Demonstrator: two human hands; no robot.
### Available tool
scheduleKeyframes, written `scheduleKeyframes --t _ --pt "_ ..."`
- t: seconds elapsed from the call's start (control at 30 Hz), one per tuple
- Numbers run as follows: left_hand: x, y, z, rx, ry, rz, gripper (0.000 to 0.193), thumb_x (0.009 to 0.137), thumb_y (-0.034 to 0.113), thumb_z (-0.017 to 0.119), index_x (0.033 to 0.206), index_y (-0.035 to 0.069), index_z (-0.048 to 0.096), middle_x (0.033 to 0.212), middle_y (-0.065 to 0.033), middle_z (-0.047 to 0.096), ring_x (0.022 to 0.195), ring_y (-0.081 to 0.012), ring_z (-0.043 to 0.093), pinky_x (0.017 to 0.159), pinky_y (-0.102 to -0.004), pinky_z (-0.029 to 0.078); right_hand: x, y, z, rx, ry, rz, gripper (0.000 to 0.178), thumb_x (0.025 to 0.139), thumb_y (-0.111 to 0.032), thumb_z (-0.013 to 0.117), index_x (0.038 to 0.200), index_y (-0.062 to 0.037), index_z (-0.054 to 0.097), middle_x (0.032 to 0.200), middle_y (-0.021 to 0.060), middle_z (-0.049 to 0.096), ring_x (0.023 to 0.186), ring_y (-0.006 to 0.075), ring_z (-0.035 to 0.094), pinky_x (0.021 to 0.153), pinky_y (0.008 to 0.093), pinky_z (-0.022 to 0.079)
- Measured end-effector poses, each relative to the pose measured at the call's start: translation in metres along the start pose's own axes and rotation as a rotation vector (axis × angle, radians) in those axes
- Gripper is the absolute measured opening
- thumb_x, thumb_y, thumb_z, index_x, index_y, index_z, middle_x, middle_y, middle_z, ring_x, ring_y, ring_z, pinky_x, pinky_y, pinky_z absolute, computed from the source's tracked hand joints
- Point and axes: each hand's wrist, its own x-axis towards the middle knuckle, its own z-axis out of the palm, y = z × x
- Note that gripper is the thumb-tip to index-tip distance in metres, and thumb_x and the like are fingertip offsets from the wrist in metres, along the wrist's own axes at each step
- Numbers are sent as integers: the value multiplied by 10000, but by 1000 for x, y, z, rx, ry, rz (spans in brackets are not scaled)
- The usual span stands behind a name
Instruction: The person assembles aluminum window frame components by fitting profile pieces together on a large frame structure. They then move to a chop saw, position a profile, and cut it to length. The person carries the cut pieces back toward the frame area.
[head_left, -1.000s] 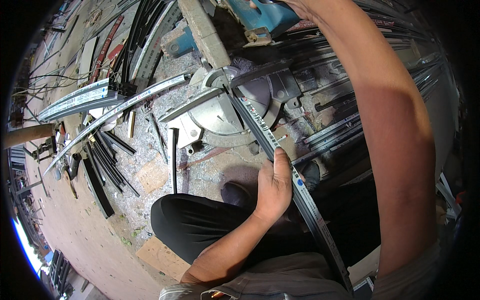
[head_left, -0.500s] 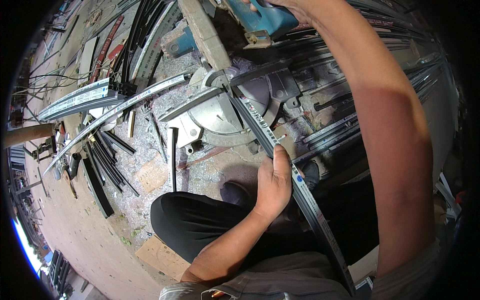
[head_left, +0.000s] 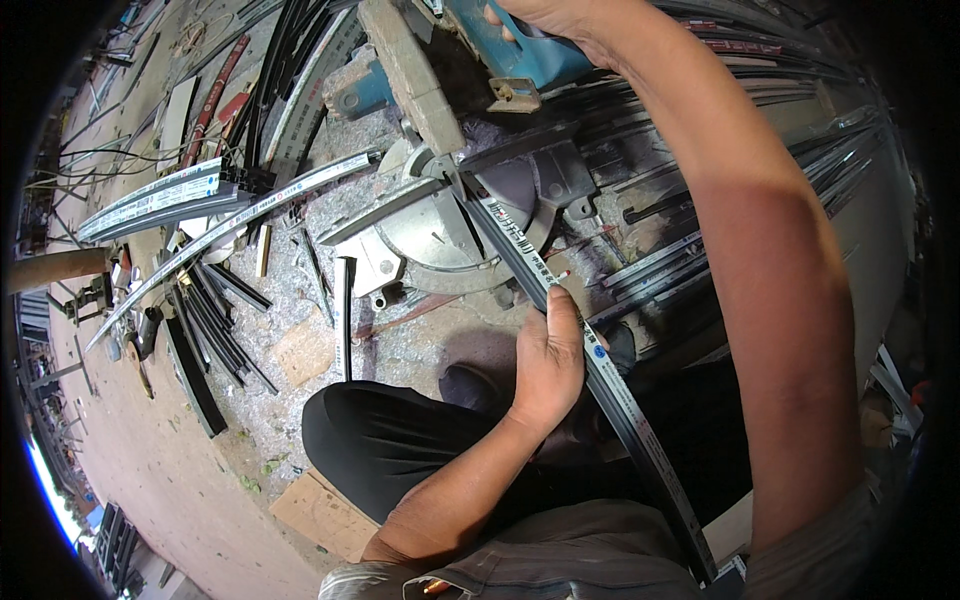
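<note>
My left hand (head_left: 548, 365) is closed around a long dark metal profile (head_left: 632, 425) with a white printed film strip. The profile slants from beside my body up to the round metal table of a mitre saw (head_left: 420, 235), its far end at the fence by the blade slot. Just beyond my thumb shows a small white stick with a red tip (head_left: 563, 275). At the top edge my right hand (head_left: 560, 14) wraps round the handle of the saw's teal head (head_left: 550, 58), partly cut off by the frame. The head hangs raised above the table.
A long filmed strip (head_left: 250, 210) leads left from the saw. Bundled profiles (head_left: 150, 200) and dark offcuts (head_left: 205, 325) lie on the left, with more profiles (head_left: 670, 265) on the right. Shavings cover the floor round the saw. My bent knee (head_left: 345, 420) is close below it.
The saw's teal head has come down slightly, and my right hand and forearm have shifted a little with it. My left hand keeps its grip on the profile, almost unmoved.
</note>
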Motion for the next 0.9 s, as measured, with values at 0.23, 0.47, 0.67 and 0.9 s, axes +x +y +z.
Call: scheduleKeyframes --t 0.23,0.47,0.67,0.9 --pt "0 1 2 36 18 23 478 1196 445 420 957 44 523 730 -24 545 641 -144 620 587 -319 515 1 4 7 1 53 8 282 1069 -316 575 1169 -53 596 714 33 608 542 145 548 472 358 433" --pt "0 6 3 54 15 35 492 1194 466 417 940 59 525 749 -15 535 658 -136 604 610 -314 515 -6 0 5 83 24 -31 215 1068 -280 553 1117 -78 606 700 19 596 526 136 545 463 350 432" --pt "2 2 1 83 11 101 497 1191 489 426 957 69 549 813 11 515 700 -94 515 641 -290 482 1 -4 8 8 24 70 214 1066 -282 551 1110 -76 586 716 26 596 524 133 543 453 346 431" --pt "1 4 4 90 22 118 501 1196 440 425 935 35 560 744 -34 585 645 -138 602 594 -317 502 -6 -8 9 33 37 60 239 1067 -297 560 1147 -72 566 723 31 592 524 139 545 458 345 442"
